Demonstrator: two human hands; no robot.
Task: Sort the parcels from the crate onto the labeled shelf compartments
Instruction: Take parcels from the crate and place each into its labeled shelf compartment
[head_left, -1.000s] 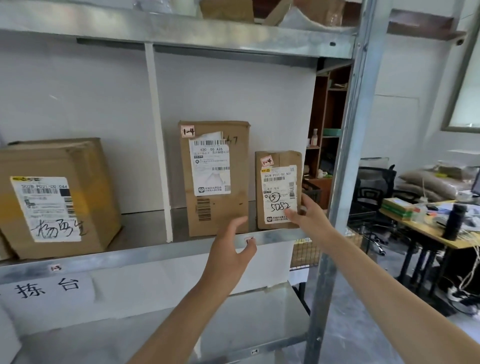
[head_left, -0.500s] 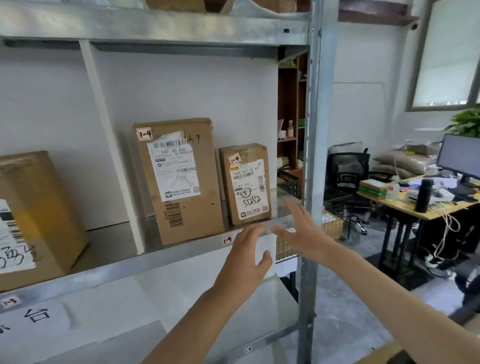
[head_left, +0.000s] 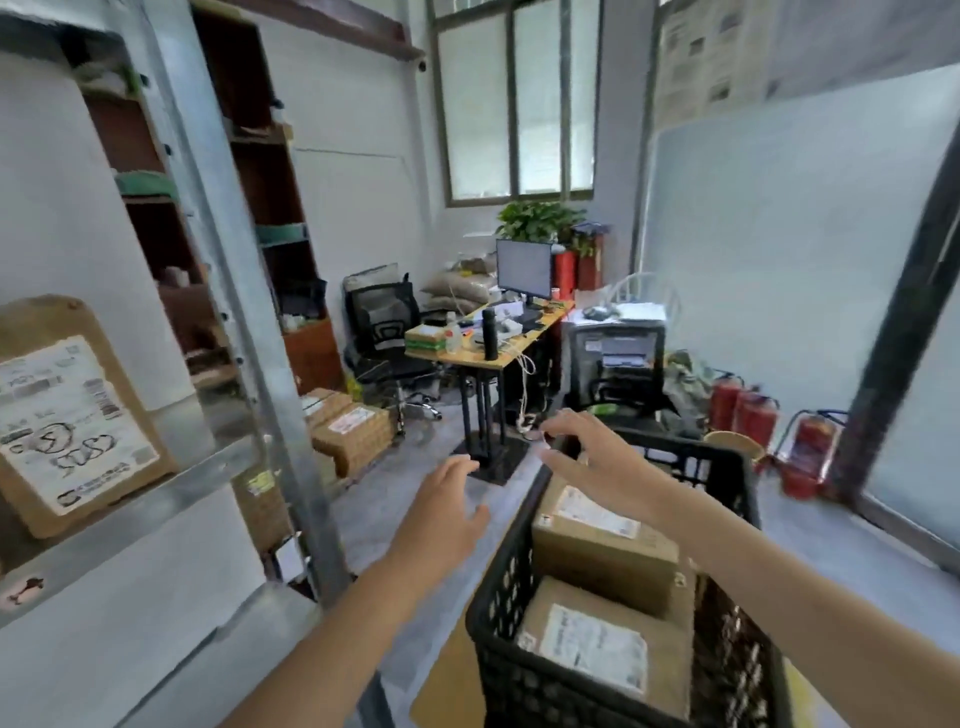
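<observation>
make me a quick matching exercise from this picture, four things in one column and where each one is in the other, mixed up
Things
1. black crate
2. parcel with handwritten label
3. fire extinguishers
4. monitor

Places
A. on the wooden desk
B. beside the frosted panel
C. on the metal shelf
D. below the right hand, parcels inside

Pairs: 1-D, 2-C, 3-B, 4-A

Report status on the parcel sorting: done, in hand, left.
Done: a brown cardboard parcel with a white label stands on the grey metal shelf.
In hand: nothing. The left hand and right hand are both open, the right one reaching over the black plastic lattice crate.
Left: at least two labelled cardboard boxes lie in the crate, an upper box and a lower box.
</observation>
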